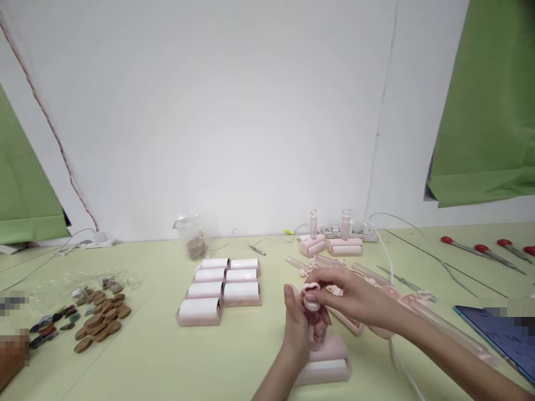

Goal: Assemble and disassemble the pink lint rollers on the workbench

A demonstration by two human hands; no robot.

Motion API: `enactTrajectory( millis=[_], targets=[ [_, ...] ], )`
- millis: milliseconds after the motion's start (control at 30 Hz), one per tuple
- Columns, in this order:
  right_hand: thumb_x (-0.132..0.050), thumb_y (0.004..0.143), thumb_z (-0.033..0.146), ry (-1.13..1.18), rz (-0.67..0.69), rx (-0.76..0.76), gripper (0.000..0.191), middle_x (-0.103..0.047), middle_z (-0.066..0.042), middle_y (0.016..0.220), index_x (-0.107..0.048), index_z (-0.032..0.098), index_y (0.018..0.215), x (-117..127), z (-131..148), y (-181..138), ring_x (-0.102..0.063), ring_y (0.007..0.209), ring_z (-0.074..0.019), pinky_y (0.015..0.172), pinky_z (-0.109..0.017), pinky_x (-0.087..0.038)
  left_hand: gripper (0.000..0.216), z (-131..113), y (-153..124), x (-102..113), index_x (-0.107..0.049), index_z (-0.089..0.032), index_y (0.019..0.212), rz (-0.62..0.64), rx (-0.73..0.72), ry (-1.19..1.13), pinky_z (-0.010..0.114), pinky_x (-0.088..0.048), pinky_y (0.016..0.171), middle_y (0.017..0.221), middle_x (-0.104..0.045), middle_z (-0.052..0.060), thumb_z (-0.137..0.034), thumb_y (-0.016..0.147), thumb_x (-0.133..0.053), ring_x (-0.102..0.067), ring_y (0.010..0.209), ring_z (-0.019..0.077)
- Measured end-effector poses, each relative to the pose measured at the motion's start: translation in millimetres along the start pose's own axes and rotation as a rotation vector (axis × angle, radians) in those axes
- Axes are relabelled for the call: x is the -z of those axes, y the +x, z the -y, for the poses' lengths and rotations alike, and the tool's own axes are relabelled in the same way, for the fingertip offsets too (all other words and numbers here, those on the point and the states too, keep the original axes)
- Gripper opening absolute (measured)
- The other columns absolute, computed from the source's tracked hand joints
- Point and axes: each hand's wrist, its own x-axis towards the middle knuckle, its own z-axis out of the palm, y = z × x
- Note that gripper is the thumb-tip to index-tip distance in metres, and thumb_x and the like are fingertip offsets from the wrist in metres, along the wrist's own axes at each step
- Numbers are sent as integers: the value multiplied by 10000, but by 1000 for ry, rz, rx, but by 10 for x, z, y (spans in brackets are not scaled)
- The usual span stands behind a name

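Note:
My left hand [297,328] is wrapped round the pink handle of a lint roller [328,359] that rests on the pale green table [159,356] in front of me. My right hand [351,295] reaches in from the right and pinches a small pink cap [311,295] at the top of that handle. Both hands are closed. The roller's white sticky drum shows below my left wrist.
Several finished white-and-pink rollers [221,287] lie in two rows at centre. More pink parts and clear tubes [334,248] lie behind my hands. Brown discs [102,320] are heaped at left, a plastic cup [191,236] at the back, red-handled tools [485,248] and a dark tablet [501,334] at right.

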Motion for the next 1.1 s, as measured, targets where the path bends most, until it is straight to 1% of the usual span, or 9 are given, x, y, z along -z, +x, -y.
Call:
enactTrajectory(
  millis=[233, 533, 600, 667, 767, 800, 900, 1000, 1100],
  targets=[
    [-477, 810, 362, 38, -49, 12, 247, -582, 8, 646, -563, 181, 665, -93, -89, -21, -552, 672, -146, 642, -244, -404, 769, -46, -5, -14, -438, -160, 351, 15, 29, -4, 195, -160, 269, 230, -287, -42, -830, 546, -114, -234, 203, 46],
    [-500, 778, 393, 58, -39, 125, 243, -510, 6, 736, -470, 183, 658, -114, -178, 80, -496, 709, -138, 672, -257, -406, 721, -115, -12, -59, -337, -187, 295, -14, 76, -65, 186, -81, 263, 223, -245, -49, -839, 529, -138, -175, 200, 34],
    [-527, 748, 420, 76, 13, 129, 275, -475, 24, 723, -412, 191, 647, -137, -194, 155, -477, 670, -122, 626, -242, -411, 744, -111, -12, -59, -340, -184, 283, -37, 96, -75, 185, -86, 261, 222, -239, -45, -849, 522, -109, -185, 200, 37],
    [-503, 758, 431, 140, 153, 32, 252, -462, 55, 642, -399, 208, 705, -172, -186, 206, -476, 572, -101, 538, -217, -412, 753, -103, -7, -54, -349, -181, 295, -69, 107, -102, 182, -99, 261, 224, -255, -39, -860, 511, -103, -199, 201, 41],
    [-391, 821, 318, 295, 401, -159, 114, -413, 107, 462, -413, 241, 901, -204, -129, 221, -468, 395, -83, 423, -178, -382, 773, -67, 16, -28, -381, -180, 328, -77, 99, -134, 188, -117, 251, 214, -287, -22, -870, 492, -73, -217, 192, 57],
    [-359, 823, 266, 331, 442, -193, 164, -392, 117, 424, -411, 252, 978, -204, -105, 216, -466, 360, -81, 407, -169, -374, 782, -50, 27, -13, -392, -180, 336, -64, 97, -127, 193, -123, 246, 210, -293, -15, -874, 481, -62, -225, 189, 64],
    [-317, 798, 171, 320, 469, -218, 368, -399, 115, 399, -401, 299, 1132, -176, -47, 203, -487, 344, -76, 394, -147, -359, 770, -5, 49, 40, -396, -180, 339, -4, 119, -65, 199, -144, 246, 215, -296, -16, -896, 435, -126, -245, 196, 71],
    [-313, 768, 133, 260, 450, -214, 451, -470, 87, 453, -430, 335, 1154, -152, -30, 205, -512, 380, -74, 399, -143, -371, 692, -9, 37, 76, -385, -187, 369, 21, 178, -9, 195, -173, 276, 245, -276, -45, -866, 463, -288, -245, 231, 61],
    [-326, 731, 109, 267, 428, -167, 467, -600, 30, 751, -481, 324, 1115, -156, -28, 208, -527, 444, -62, 423, -157, -407, 577, -54, 16, 105, -438, -185, 449, -35, 131, 83, 213, -237, 319, 316, -319, -44, -738, 603, -384, -306, 281, 85]
  ],
)
